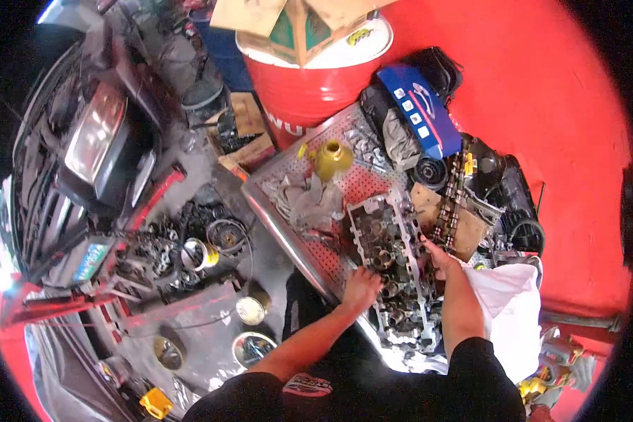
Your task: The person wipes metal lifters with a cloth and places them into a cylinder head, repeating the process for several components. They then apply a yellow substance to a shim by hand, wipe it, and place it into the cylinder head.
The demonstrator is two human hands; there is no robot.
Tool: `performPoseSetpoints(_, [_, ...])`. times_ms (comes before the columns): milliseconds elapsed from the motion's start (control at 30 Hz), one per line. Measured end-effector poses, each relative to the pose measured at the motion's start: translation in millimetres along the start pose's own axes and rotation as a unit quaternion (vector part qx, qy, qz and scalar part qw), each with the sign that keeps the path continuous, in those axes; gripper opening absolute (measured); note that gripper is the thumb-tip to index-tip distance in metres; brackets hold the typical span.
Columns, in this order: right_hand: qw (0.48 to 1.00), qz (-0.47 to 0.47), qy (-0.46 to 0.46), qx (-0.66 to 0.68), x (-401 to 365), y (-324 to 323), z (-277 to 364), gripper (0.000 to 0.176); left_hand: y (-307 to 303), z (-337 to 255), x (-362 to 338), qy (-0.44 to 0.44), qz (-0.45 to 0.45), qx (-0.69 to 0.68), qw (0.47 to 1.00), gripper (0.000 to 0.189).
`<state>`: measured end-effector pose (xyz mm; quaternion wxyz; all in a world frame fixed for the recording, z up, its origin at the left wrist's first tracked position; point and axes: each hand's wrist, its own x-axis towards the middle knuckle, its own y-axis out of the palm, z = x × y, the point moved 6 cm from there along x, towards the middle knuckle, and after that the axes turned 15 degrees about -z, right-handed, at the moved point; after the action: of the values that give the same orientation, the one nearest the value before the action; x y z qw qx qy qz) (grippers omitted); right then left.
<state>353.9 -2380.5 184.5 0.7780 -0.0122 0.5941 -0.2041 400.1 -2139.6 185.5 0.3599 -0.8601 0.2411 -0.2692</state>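
You are curling your left hand's (362, 285) fingers over the near-left edge of the cylinder head (394, 260). Your right hand (439, 259) is touching its right edge, but I cannot tell whether it is gripping. The head is lying on the perforated desk (364, 184), near its front edge. Oily metal may be risking a slip off that edge, or fingers pinching against the camshafts (449, 204).

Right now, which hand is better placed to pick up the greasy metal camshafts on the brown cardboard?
Probably the right hand: it rests at the right edge of the grey metal cylinder head, next to the brown cardboard holding the greasy metal camshafts. The left hand sits across the head, farther away.
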Motion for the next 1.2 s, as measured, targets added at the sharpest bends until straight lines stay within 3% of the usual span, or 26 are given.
performPoseSetpoints(67, [0.999,0.001,0.021,0.029,49,-9,-29,0.111,11,9,0,0.024,0.017,-0.005,1.0,0.017])
performPoseSetpoints(100, [0.993,-0.114,0.016,0.021,13,-8,-13,0.099,7,10,8,0.064,-0.005,-0.014,0.998,0.017])
performPoseSetpoints(167, [0.994,-0.097,0.025,0.044,-40,4,17,0.086,-21,20,29,0.088,-0.027,-0.085,0.992,0.017])
performPoseSetpoints(233, [0.994,-0.068,-0.028,0.082,-8,-9,5,0.076,-81,26,77,0.128,-0.103,-0.144,0.976,0.017])
performPoseSetpoints(267, [0.99,-0.043,-0.085,0.106,32,-19,-20,0.071,-111,32,121,0.134,-0.085,-0.121,0.98,0.015])
performPoseSetpoints(300, [0.965,-0.186,-0.177,0.056,17,-33,-12,0.051,-133,36,169,0.138,-0.064,-0.097,0.984,0.015])
performPoseSetpoints(367, [0.942,-0.26,-0.16,0.14,-5,-41,-14,0.048,-164,53,281,0.178,-0.262,-0.055,0.947,0.02])
performPoseSetpoints(400, [0.924,-0.299,-0.149,0.184,-20,-45,-11,0.047,-170,57,344,0.116,-0.205,0.026,0.972,0.024])
performPoseSetpoints(433, [0.915,-0.31,-0.141,0.218,-41,-40,-4,0.053,-163,75,409,0.107,-0.213,0.03,0.971,0.031])
performPoseSetpoints(467, [0.901,-0.347,-0.157,0.208,-51,-36,-6,0.05,-158,88,464,0.022,-0.182,0.077,0.98,0.035])
performPoseSetpoints(533, [0.868,-0.42,-0.19,0.183,-70,-31,-15,0.045,-129,129,559,-0.013,-0.153,0.166,0.974,0.038])
performPoseSetpoints(567, [0.862,-0.403,-0.216,0.217,-84,-22,-9,0.038,-119,147,591,-0.097,-0.151,0.134,0.975,0.039])
performPoseSetpoints(633, [0.837,-0.401,-0.204,0.312,-99,-10,-25,0.034,-89,192,648,-0.14,-0.143,0.144,0.969,0.04])
performPoseSetpoints(667, [0.821,-0.398,-0.199,0.358,-105,-5,-31,0.032,-76,207,667,-0.099,-0.139,0.185,0.968,0.04])
performPoseSetpoints(733, [0.823,-0.398,-0.177,0.364,-122,0,-32,0.033,-92,174,665,-0.117,-0.118,0.189,0.968,0.037])
performPoseSetpoints(767, [0.82,-0.403,-0.177,0.366,-125,1,-36,0.033,-83,189,672,-0.165,-0.157,0.175,0.958,0.032])
performPoseSetpoints(900, [0.81,-0.456,-0.189,0.315,-163,-11,-8,0.03,-100,169,661,-0.146,-0.139,0.166,0.965,0.034])
performPoseSetpoints(967, [0.787,-0.475,-0.208,0.334,-175,-15,12,0.028,-114,155,638,-0.134,-0.173,0.115,0.969,0.038])
performPoseSetpoints(1033, [0.756,-0.487,-0.211,0.383,-178,-14,28,0.025,-134,120,589,-0.056,-0.217,-0.005,0.975,0.038])
performPoseSetpoints(1067, [0.76,-0.496,-0.209,0.364,-190,-7,56,0.022,-132,109,556,-0.087,-0.179,-0.19,0.961,0.032])
performPoseSetpoints(1100, [0.757,-0.5,-0.233,0.35,-191,2,75,0.021,-147,81,517,0.038,-0.225,-0.201,0.953,0.031])
performPoseSetpoints(1167, [0.758,-0.407,-0.352,0.368,-198,30,121,0.026,-159,45,434,0.001,-0.136,-0.329,0.935,0.039])
performPoseSetpoints(1200, [0.771,-0.387,-0.345,0.368,-206,43,143,0.029,-165,26,393,-0.001,-0.115,-0.361,0.925,0.045])
